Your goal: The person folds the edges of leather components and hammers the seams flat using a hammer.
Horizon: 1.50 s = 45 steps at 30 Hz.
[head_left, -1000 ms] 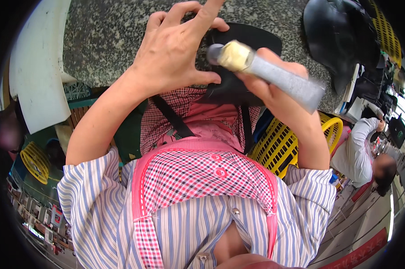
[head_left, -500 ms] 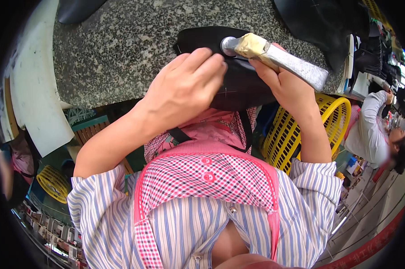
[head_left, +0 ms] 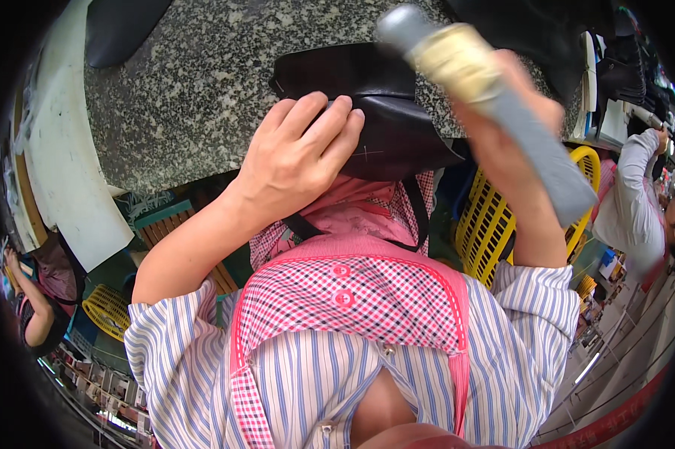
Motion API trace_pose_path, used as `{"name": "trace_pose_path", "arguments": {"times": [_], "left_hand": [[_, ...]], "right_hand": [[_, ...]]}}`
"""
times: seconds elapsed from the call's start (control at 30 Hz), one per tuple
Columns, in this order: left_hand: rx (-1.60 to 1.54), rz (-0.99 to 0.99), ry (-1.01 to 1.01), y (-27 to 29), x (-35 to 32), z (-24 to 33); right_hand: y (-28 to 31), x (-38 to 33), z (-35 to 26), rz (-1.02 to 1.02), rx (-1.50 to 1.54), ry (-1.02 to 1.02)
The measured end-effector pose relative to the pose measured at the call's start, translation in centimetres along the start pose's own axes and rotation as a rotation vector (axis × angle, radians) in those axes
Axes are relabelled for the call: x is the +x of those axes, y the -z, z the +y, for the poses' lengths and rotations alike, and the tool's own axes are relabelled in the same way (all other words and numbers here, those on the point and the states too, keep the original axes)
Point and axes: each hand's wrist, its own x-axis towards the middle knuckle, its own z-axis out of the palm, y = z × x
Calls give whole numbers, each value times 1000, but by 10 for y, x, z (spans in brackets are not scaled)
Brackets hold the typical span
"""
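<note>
My left hand [head_left: 296,146] presses on the left part of a folded black leather piece [head_left: 401,131] at the bench's front edge. Its fingers are bent over the leather, and the thumb is hidden. A small pale cross mark shows on the near flap. My right hand [head_left: 494,153], smeared by motion, grips a grey metal hammer [head_left: 543,150] with yellowish tape [head_left: 457,63] wrapped round it. The hammer's round face is raised above the granite, up and to the right of the leather and apart from it.
The speckled granite bench top [head_left: 195,90] carries other black pieces at its far left [head_left: 124,30] and far right. Below the bench on the right stands a yellow plastic basket [head_left: 487,224]. A white board [head_left: 68,150] lies left. A co-worker in a light sleeve [head_left: 629,194] is at the right.
The hammer has lifted off the leather, up and to the right. My left hand has lowered onto the leather, its fingers now resting on it.
</note>
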Motion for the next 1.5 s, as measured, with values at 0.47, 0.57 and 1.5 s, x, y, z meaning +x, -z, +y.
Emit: {"name": "trace_pose_path", "arguments": {"times": [0.47, 0.57, 1.5], "left_hand": [[-70, 75, 24, 0, -1, -2], [-110, 36, 86, -3, -6, -1], [-1278, 250, 908, 21, 4, -4]], "right_hand": [[3, 10, 7, -82, 23, 6], [-3, -18, 11, -401, -10, -248], [-28, -23, 13, -281, 1009, -177]]}}
